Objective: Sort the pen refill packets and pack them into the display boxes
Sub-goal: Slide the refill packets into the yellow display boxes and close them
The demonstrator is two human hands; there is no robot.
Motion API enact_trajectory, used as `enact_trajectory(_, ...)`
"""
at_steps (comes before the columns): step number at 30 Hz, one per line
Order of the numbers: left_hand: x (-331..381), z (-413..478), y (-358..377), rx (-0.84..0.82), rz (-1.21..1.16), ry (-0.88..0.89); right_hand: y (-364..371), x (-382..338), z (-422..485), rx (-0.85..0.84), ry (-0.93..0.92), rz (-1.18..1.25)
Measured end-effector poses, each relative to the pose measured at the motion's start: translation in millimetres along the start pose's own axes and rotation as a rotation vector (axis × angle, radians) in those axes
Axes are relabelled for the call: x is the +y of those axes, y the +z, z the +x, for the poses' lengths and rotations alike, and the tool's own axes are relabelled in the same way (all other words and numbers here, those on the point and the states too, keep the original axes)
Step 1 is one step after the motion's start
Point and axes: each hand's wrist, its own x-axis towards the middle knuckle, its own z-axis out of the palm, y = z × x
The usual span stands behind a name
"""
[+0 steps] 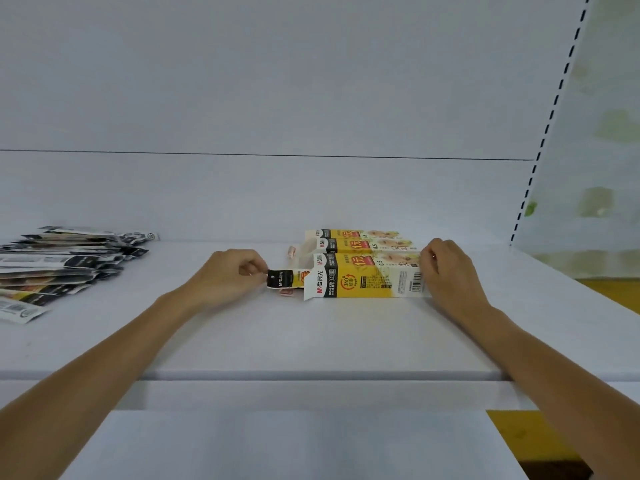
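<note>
At box (363,277) mouth, refill packet (282,277) pinched in left fingers (254,268), right fingers (427,258) gripping box

A white shelf (311,341) meets a white back panel (277,81), a slotted upright (553,109) at right.

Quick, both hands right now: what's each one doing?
Left hand: pinching the end of a packet that sticks out of the near box.
Right hand: gripping that box's right end.
</note>
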Motion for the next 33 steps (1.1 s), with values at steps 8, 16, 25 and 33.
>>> enact_trajectory(8,37.4,8.7,32.7,-0.063,0.017,0.117,-1.7,-1.7,-1.7,0.008,-0.024,0.034)
enact_trajectory(16,19.0,4.2,33.3,0.125,0.141,0.104,-3.0,-0.7,-1.7,-0.001,0.000,0.084)
enact_trajectory(25,25.9,-2.3,41.2,-0.220,-0.054,0.274,-3.5,-1.4,-2.3,-0.004,0.016,0.081)
enact_trajectory(33,17.0,2.6,38.0,-0.072,0.335,0.337,-1.6,0.5,-1.5,-0.003,0.014,0.087)
